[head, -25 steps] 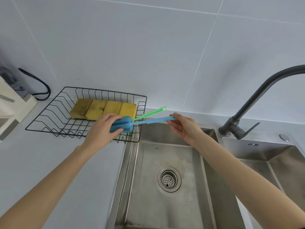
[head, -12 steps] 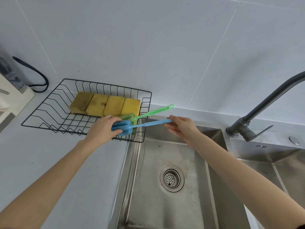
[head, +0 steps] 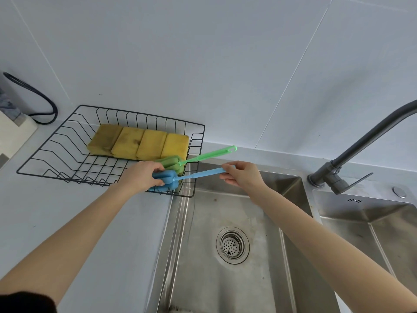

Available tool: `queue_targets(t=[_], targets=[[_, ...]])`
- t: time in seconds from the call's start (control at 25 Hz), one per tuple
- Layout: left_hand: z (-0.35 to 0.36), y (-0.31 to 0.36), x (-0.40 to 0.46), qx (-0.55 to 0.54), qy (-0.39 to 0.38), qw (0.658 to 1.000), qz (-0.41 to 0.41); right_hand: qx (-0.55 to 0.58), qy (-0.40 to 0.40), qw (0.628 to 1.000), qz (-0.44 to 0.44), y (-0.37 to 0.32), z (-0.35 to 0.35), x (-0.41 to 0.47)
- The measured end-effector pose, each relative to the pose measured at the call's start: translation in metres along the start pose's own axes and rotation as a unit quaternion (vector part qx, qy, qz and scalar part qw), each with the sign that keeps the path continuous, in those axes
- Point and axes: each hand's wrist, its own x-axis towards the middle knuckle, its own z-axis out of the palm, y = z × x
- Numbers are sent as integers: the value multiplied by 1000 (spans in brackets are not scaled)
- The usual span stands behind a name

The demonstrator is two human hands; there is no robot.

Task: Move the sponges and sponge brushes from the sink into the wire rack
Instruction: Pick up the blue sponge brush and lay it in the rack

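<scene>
Down it comes: the blue sponge brush [head: 168, 178], its head gripped by the left hand [head: 142, 176] and its handle pinched by the right hand [head: 242, 175], has dropped into the wire rack [head: 56, 141] beside the green sponge brush [head: 173, 162], leaving the sink [head: 203, 256] looking clear.

Pale grey bench [head: 94, 222]: black wire rack [head: 56, 163] sits on it just left of inset stainless steel sink [head: 225, 279]; white appliance [head: 13, 132] at far left edge.
</scene>
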Motion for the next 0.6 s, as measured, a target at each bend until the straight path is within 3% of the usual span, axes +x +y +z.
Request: queue_targets(t=[0.24,0.44,0.6], targets=[[2,-7,4,-7,-4,1000,-6,-27,8,999,-22,2,6,0],[-6,-9,4,-2,-73,997,10,-68,-5,997,-24,4,10,-3],[-12,-10,2,-59,-93,994,11,-71,0,997,-22,4,7,-6]])
